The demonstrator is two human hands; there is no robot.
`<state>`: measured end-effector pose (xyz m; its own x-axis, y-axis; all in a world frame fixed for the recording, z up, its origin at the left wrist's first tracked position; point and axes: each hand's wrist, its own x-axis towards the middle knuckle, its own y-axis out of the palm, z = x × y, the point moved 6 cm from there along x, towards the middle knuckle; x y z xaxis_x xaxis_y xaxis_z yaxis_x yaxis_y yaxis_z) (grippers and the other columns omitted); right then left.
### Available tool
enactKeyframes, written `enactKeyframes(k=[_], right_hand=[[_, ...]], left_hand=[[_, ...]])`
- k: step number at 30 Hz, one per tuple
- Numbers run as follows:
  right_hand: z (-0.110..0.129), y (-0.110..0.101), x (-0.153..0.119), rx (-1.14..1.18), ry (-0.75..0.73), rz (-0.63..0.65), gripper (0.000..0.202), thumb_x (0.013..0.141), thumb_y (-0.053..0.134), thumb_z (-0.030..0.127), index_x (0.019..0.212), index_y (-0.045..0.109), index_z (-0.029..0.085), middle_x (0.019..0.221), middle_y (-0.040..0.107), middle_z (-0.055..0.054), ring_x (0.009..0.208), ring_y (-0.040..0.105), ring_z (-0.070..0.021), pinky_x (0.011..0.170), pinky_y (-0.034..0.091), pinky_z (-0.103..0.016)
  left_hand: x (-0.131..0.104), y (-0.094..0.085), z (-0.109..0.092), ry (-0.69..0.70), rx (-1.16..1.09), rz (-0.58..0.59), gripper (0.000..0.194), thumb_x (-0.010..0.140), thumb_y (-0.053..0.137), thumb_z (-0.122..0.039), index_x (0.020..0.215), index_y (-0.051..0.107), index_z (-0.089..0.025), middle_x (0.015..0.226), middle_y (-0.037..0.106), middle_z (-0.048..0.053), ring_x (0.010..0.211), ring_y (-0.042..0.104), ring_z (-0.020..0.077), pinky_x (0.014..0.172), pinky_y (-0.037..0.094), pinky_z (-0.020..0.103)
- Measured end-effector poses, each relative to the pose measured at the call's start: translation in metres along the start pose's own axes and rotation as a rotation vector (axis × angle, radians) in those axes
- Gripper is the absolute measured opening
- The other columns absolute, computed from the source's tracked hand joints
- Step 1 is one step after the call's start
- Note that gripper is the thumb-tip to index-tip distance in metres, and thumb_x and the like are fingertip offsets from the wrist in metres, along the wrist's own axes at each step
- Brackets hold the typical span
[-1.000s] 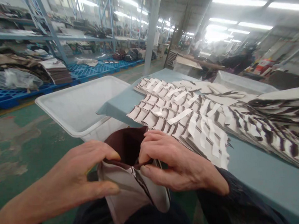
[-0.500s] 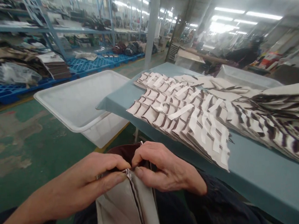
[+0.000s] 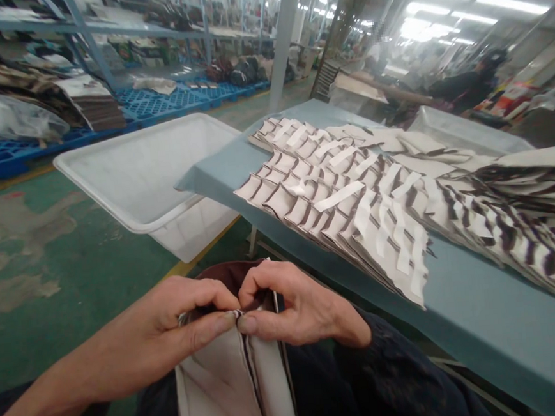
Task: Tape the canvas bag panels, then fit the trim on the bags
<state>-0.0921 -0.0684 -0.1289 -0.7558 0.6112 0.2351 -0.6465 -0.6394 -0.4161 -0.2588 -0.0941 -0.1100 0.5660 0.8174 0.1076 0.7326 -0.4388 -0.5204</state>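
Observation:
A cream fabric piece [image 3: 219, 385] with dark brown edging and a seam down its middle hangs below my hands, over my lap. My left hand [image 3: 171, 325] pinches its top edge at the seam between thumb and forefinger. Close beside it, my right hand [image 3: 289, 303] pinches the same edge just right of the seam, the thumbs nearly touching. Dark brown material [image 3: 229, 274] shows behind the fingers. On the table to the right lie overlapping cream pieces [image 3: 301, 209] with brown edges and white strips.
The blue-grey table [image 3: 476, 295] runs diagonally on the right. A white plastic bin [image 3: 163, 217] stands beyond my hands at its left end. Blue pallets [image 3: 154, 109] and shelving with goods are at the back left. A person [image 3: 464, 84] is at the back right.
My right hand has moved slightly left, its thumb closer to the left thumb at the seam. The view has tilted down a little. Both hands keep their pinch.

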Motion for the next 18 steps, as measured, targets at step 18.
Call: enactKeyframes(k=[18], right_hand=[[-0.004,0.010,-0.005,-0.133,-0.005,-0.118,0.019,0.095,0.080,0.034,0.089,0.066,0.024,0.081,0.073,0.004,0.069,0.062,-0.0111,0.071,0.051,-0.024]], left_hand=[[-0.007,0.006,0.012,-0.116,0.019,-0.013,0.034,0.102,0.065,-0.037,0.074,0.075,-0.023,0.063,0.066,-0.005,0.055,0.058,0.0126,0.051,0.044,0.019]])
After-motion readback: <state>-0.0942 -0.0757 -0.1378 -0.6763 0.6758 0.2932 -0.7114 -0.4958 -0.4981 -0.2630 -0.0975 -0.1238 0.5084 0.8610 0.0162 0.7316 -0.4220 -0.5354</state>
